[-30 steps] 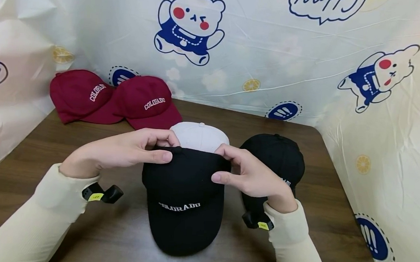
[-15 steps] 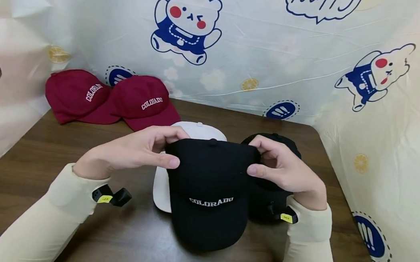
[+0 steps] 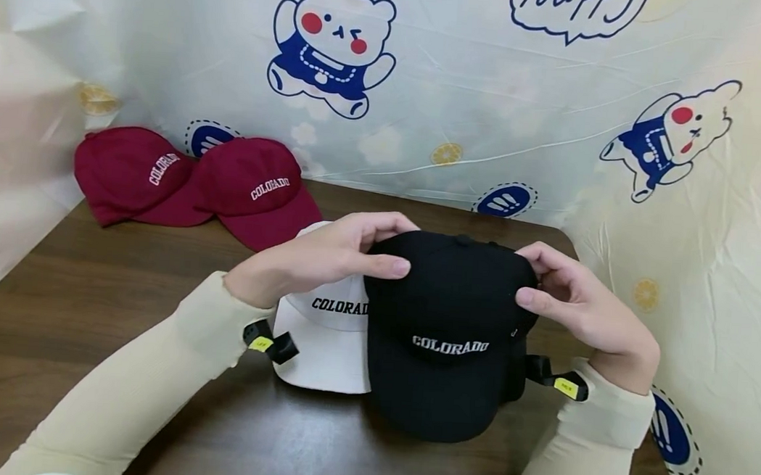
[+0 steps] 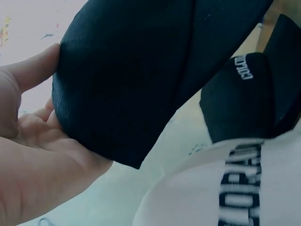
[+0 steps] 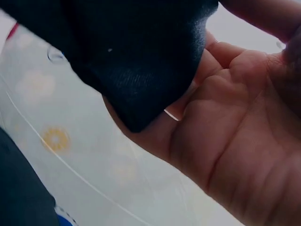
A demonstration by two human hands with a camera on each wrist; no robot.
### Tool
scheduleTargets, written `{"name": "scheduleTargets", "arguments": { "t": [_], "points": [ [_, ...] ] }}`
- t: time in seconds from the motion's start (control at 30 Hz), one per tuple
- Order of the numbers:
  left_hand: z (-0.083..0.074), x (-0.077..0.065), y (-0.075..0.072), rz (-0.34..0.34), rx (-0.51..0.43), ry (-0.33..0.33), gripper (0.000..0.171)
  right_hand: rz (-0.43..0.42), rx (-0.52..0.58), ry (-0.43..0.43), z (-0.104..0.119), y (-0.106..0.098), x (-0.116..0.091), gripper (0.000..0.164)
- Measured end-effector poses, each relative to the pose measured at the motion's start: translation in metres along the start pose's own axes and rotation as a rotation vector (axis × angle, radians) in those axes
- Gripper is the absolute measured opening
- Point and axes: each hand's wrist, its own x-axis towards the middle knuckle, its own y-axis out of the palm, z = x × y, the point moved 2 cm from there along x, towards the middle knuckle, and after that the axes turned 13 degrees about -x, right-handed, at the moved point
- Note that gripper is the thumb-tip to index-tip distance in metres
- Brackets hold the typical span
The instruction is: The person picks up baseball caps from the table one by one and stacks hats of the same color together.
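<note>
A black baseball cap (image 3: 449, 292) with white COLORADO lettering hangs between my two hands, its brim pointing down toward me. My left hand (image 3: 334, 253) grips the cap's left side, thumb on the near face and fingers behind. On the opposite side my right hand (image 3: 585, 308) holds it the same way. Mostly hidden behind it is a second black cap (image 4: 240, 101), which shows better in the left wrist view. A white cap (image 3: 324, 354) with black lettering lies just left, partly covered by my left hand and the held cap.
Two dark red caps (image 3: 253, 179) sit side by side at the back left of the brown wooden table (image 3: 110, 279). A patterned sheet (image 3: 443, 74) hangs as a wall behind the table and at both sides.
Both hands have carried the black cap to the right, from in front of the white cap to in front of the other black cap. The white cap's lettering has come into view.
</note>
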Motion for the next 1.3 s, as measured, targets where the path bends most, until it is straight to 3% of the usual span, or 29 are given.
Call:
{"name": "scheduleTargets", "arguments": {
  "t": [0.27,0.6,0.8,1.0,1.3],
  "points": [
    [0.006,0.042,0.009,-0.01,0.002,-0.042,0.036,-0.077,-0.101,0.119,-0.021,-0.015,-0.019,0.031],
    [0.022,0.082,0.018,0.012,0.014,-0.108,0.036,-0.103,-0.02,0.215,-0.051,-0.025,-0.039,0.027],
    [0.035,0.097,0.023,0.002,0.038,-0.162,0.035,-0.105,0.031,0.261,-0.07,-0.022,-0.046,0.026],
    [0.05,0.108,0.022,-0.038,0.091,-0.212,0.035,-0.081,0.014,0.321,-0.088,-0.019,-0.047,0.022],
    [0.056,0.117,0.027,-0.051,0.174,-0.3,0.033,-0.048,0.009,0.372,-0.111,-0.017,-0.047,0.019]
  ]
}}
